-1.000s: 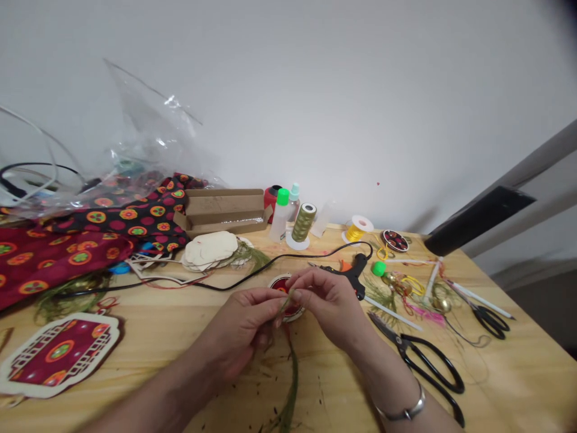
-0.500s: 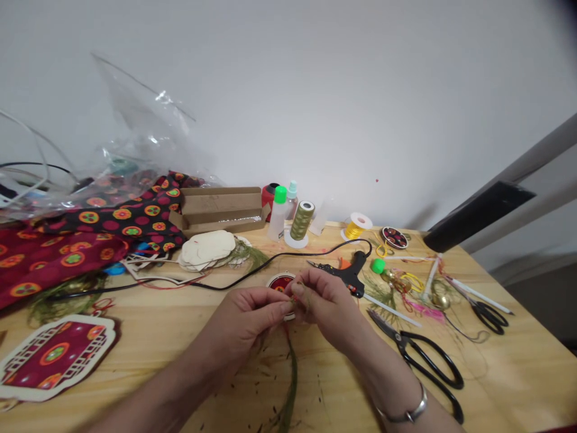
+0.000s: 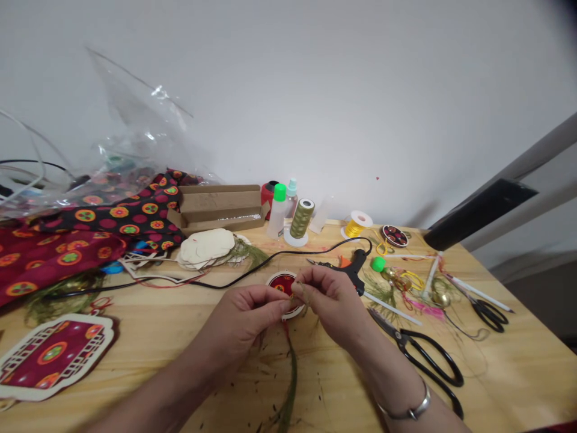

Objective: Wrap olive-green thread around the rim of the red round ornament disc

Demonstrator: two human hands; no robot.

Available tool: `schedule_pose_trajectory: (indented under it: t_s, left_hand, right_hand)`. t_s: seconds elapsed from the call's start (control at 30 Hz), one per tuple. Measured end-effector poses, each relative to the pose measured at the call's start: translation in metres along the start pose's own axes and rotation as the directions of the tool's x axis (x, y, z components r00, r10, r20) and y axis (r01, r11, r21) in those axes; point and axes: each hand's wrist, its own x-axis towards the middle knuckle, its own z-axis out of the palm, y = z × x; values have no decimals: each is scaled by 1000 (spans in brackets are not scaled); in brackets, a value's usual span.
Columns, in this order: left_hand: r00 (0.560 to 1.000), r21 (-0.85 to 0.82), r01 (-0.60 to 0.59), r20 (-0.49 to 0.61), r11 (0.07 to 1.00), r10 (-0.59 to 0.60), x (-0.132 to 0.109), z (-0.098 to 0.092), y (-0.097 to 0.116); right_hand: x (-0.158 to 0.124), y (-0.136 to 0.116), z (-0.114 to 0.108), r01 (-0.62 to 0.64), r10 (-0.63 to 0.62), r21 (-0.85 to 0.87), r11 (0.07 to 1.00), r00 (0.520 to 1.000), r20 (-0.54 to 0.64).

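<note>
head cam | looks forward-down | close over table (image 3: 496, 373) (wall behind)

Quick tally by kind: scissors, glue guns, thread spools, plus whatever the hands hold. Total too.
Scissors: 2
Glue gun: 1
Thread spools, olive and yellow: 2
Green strand pinched between left hand and right hand: 1
Total: 6
Red item at the back unclear, not counted.

Scissors (image 3: 419, 355) right of tassel (image 3: 291, 373)
</note>
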Motion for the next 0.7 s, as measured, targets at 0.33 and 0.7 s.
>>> schedule_pose_trajectory:
  t_s: [0.33, 0.7]
  left_hand:
    - [999, -166, 37, 29, 985, -33, 1, 0, -4]
    - [998, -248, 61, 28, 967, -56, 3, 0, -4]
  right_hand:
    - [2, 4, -1, -10, 11, 26, 1000, 1000, -25]
    - [2, 5, -1, -31, 33, 105, 994, 999, -12]
